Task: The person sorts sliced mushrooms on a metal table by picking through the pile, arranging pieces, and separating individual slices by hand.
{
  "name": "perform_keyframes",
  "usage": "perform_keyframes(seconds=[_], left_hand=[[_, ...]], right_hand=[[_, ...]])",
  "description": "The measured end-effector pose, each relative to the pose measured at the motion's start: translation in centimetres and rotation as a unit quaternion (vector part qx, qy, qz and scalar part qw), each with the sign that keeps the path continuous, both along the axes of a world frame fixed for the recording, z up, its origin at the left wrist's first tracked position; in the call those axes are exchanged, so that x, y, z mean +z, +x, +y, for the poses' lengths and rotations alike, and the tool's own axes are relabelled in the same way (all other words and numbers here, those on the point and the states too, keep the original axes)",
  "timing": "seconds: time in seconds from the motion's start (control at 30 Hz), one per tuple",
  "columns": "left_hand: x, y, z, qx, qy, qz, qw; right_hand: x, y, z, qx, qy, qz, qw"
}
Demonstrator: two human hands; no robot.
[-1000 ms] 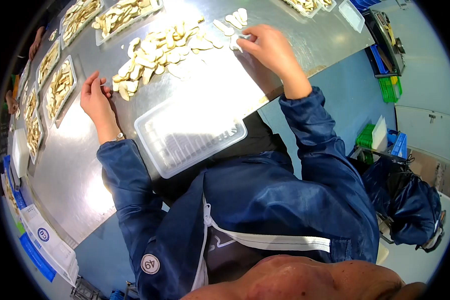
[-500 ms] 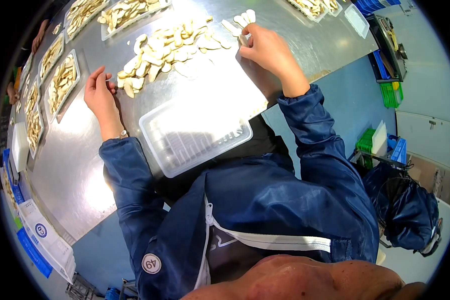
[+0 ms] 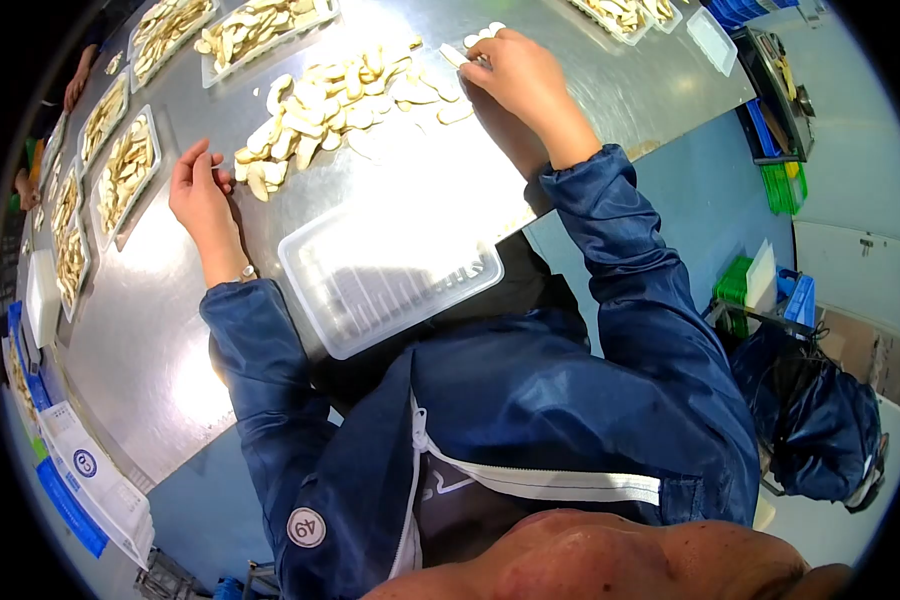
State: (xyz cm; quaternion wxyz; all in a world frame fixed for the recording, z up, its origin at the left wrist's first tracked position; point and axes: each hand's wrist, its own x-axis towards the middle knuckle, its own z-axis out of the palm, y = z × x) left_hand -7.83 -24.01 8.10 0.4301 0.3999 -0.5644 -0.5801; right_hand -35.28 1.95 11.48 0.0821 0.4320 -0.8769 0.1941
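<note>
A loose pile of pale, elongated slices (image 3: 315, 112), resembling sliced mushroom, lies on the metal table. Beyond its right end, my right hand (image 3: 518, 72) is closed, with thumb and fingertips pinching one pale slice (image 3: 452, 55). A few more pale slices (image 3: 485, 36) sit by its fingertips, partly hidden by the hand. My left hand (image 3: 200, 185) rests at the left end of the pile, fingers loosely bent and apart, holding nothing I can see. A clear plastic tray (image 3: 390, 285) with a ribbed bottom lies near my body, between my forearms, without slices inside.
Filled trays of slices stand on the left (image 3: 127, 170), at the back (image 3: 260, 35) and at the back right (image 3: 620, 15). A white lid or tray (image 3: 713, 40) lies near the right table edge. Another person's hand (image 3: 74, 90) shows at far left.
My right hand has moved slightly up and left, and a slice now shows between its fingertips. One slice now lies at the pile's right edge, where none showed before. My left hand barely moved.
</note>
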Motion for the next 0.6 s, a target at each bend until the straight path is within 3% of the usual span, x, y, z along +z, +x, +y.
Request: perform_keyframes(seconds=[0.2,0.27,0.37,0.47,0.6], left_hand=[[0.0,-0.1,0.2,-0.003,0.004,0.002,1.000],[0.0,0.0,0.0,-0.001,0.003,0.000,1.000],[-0.2,0.0,0.0,0.001,0.002,-0.007,1.000],[0.0,-0.1,0.1,-0.005,0.008,-0.004,1.000],[-0.2,0.0,0.0,-0.004,0.009,-0.002,1.000]], right_hand=[[0.1,-0.5,-0.1,0.023,-0.002,-0.164,0.986],[0.1,-0.2,0.2,0.033,-0.063,-0.284,0.956],[1.2,0.9,0.8,0.071,-0.091,-0.367,0.923],[2.4,2.7,0.9,0.122,-0.106,-0.514,0.842],[2.1,4.0,0.8,0.129,-0.066,-0.515,0.845]])
